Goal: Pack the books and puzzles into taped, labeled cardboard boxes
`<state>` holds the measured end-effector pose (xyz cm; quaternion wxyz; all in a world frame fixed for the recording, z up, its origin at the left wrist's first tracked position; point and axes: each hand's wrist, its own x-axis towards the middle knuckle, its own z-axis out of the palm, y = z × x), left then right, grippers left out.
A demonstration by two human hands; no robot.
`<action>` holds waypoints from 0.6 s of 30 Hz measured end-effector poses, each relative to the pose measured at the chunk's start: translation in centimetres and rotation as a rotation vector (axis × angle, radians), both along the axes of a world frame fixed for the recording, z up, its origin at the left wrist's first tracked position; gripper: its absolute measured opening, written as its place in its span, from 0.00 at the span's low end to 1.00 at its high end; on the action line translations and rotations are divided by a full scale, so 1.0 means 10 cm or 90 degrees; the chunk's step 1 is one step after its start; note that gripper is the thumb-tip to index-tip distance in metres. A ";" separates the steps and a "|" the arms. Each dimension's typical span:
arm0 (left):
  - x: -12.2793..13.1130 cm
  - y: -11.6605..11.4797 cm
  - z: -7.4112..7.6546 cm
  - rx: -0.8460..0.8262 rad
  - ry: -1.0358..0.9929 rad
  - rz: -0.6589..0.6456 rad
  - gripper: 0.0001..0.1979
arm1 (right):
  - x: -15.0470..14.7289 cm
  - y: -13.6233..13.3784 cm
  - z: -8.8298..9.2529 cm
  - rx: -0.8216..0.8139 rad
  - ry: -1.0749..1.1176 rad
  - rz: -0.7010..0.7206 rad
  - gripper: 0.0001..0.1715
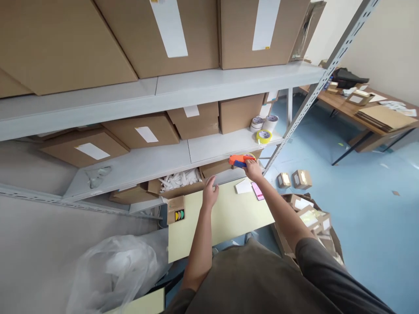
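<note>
My right hand grips an orange and blue tape dispenser in front of the shelf's edge, over the far side of the pale yellow table. My left hand is raised above the table with its thumb apart from the fingers and nothing in it. On the table below my right hand lie a white paper or card and a pink phone-like rectangle. A small cardboard box with coloured half-circles sits at the table's left edge.
Grey metal shelves hold cardboard boxes and tape rolls. An open carton contains white pieces. Small boxes fill a large carton at right. A plastic bag stands left; a brown desk stands far right.
</note>
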<state>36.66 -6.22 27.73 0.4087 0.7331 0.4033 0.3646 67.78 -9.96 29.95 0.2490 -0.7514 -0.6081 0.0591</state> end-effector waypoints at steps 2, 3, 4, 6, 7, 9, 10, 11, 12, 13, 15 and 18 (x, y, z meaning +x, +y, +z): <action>-0.12 0.01 -0.09 -0.017 -0.006 -0.026 0.24 | -0.23 -0.36 -0.25 -0.015 -0.005 -0.022 0.23; -0.18 0.00 -0.14 -0.030 -0.006 -0.033 0.25 | -0.34 -0.53 -0.38 -0.033 -0.010 -0.034 0.22; -0.23 -0.01 -0.20 -0.045 -0.005 -0.037 0.25 | -0.45 -0.71 -0.52 -0.056 -0.016 -0.047 0.22; -0.31 -0.06 -0.33 -0.072 0.004 -0.040 0.25 | -0.62 -1.03 -0.78 -0.105 -0.028 -0.075 0.22; -0.34 -0.09 -0.38 -0.082 0.011 -0.042 0.25 | -0.69 -1.19 -0.90 -0.127 -0.033 -0.085 0.22; -0.39 -0.18 -0.47 -0.096 0.021 -0.051 0.26 | -0.78 -1.46 -1.12 -0.169 -0.036 -0.094 0.23; -0.40 -0.23 -0.51 -0.101 0.025 -0.055 0.26 | -0.81 -1.58 -1.23 -0.193 -0.036 -0.094 0.23; -0.42 -0.29 -0.55 -0.106 0.029 -0.058 0.26 | -0.82 -1.69 -1.33 -0.218 -0.035 -0.092 0.23; -0.44 -0.34 -0.58 -0.110 0.035 -0.057 0.26 | -0.82 -1.78 -1.43 -0.244 -0.033 -0.091 0.23; -0.45 -0.40 -0.62 -0.114 0.041 -0.054 0.26 | -0.80 -1.85 -1.53 -0.268 -0.032 -0.090 0.23; -0.50 -0.51 -0.70 -0.125 0.055 -0.040 0.25 | -0.74 -1.97 -1.74 -0.309 -0.031 -0.092 0.23; -0.56 -0.69 -0.85 -0.138 0.084 -0.013 0.25 | -0.61 -2.06 -2.04 -0.352 -0.014 -0.105 0.23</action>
